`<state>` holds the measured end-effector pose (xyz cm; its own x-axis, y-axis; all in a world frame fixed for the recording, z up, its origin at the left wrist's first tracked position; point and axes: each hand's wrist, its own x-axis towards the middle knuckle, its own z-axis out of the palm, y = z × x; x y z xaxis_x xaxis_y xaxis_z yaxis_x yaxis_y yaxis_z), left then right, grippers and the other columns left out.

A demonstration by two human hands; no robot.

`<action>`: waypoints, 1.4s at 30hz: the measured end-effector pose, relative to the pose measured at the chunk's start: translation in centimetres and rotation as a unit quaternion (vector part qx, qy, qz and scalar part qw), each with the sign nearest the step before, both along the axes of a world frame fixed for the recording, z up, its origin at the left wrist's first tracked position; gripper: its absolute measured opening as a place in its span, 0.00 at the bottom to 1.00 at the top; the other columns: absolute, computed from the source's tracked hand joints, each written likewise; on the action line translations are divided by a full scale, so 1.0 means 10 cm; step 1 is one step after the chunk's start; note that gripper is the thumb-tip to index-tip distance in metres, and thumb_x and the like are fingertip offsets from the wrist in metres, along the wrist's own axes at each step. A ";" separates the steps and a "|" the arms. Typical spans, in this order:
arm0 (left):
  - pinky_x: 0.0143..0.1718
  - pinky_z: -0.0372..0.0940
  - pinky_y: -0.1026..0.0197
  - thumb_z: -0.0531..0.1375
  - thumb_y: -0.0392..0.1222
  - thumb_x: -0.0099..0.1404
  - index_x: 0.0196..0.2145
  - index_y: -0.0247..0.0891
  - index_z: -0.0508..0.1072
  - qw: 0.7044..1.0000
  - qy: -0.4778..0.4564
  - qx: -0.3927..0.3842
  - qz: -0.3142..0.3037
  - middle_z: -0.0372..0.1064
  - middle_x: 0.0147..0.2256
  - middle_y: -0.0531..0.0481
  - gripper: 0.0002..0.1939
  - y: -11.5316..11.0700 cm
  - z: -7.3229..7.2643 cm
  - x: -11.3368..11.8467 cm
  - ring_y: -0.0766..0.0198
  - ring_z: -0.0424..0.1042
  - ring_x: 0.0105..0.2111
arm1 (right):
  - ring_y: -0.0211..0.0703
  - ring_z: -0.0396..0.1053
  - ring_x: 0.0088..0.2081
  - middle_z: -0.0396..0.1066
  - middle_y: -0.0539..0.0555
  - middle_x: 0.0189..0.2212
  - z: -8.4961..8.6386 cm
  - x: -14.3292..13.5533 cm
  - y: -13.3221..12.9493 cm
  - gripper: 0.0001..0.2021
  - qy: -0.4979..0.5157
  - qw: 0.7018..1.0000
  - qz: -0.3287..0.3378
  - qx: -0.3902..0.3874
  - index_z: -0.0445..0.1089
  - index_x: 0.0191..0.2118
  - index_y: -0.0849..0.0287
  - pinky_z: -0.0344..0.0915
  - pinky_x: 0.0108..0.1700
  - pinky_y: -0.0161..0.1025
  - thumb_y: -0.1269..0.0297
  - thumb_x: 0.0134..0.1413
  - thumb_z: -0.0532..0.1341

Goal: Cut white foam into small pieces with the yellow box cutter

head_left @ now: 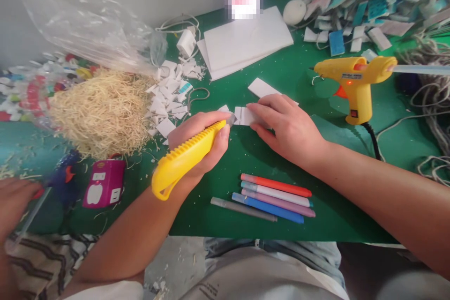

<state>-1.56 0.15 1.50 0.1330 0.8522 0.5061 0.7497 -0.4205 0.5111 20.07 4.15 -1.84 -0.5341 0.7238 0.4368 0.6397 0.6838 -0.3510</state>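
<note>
My left hand (202,143) is closed around a yellow utility knife (190,157), its blade pointing right at a small white foam strip (242,116). Whether the blade touches the foam I cannot tell. With fingers pressed down on the strip's right part, my right hand (281,124) holds it against the green table. Just behind that hand lies another white foam strip (263,88). White foam offcuts (170,96) are heaped beyond my left hand.
A yellow hot glue gun (358,79) with a lit lamp stands right. Several markers (274,197) lie in front. White sheets (249,40) lie at the back. Left are straw-like shreds (105,112), a purple box (104,183) and another person's hand (17,201). Coloured scraps (365,7) pile up back right.
</note>
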 end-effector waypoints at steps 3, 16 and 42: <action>0.40 0.75 0.64 0.61 0.47 0.69 0.43 0.41 0.80 1.000 0.023 0.002 -0.004 0.82 0.38 0.51 0.11 0.01 -0.01 0.01 0.62 0.81 0.34 | 0.52 0.71 0.47 0.75 0.63 0.48 0.00 -0.01 0.00 0.17 0.002 1.000 -0.002 0.004 0.73 0.57 0.60 0.71 0.49 0.51 0.66 0.67 0.55; 0.39 0.75 0.64 0.59 0.45 0.70 0.41 0.41 0.79 0.999 -0.038 -0.012 -0.016 0.82 0.36 0.52 0.11 0.00 0.00 -0.01 0.64 0.80 0.33 | 0.52 0.72 0.48 0.74 0.63 0.48 -0.02 -0.03 -0.03 0.16 0.021 0.999 0.011 0.040 0.73 0.57 0.60 0.71 0.49 0.51 0.69 0.69 0.54; 0.47 0.77 0.64 0.65 0.47 0.69 0.46 0.41 0.80 0.999 -0.020 -0.033 -0.016 0.83 0.44 0.50 0.11 0.04 -0.08 0.01 0.61 0.82 0.42 | 0.51 0.71 0.44 0.75 0.64 0.45 -0.05 0.01 0.01 0.15 -0.026 0.999 0.026 0.033 0.76 0.53 0.64 0.72 0.45 0.48 0.65 0.69 0.56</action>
<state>-1.42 0.57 0.73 0.1419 0.8796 0.4540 0.7152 -0.4082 0.5673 20.15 4.30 -2.30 -0.5935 0.6642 0.4545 0.6182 0.7378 -0.2711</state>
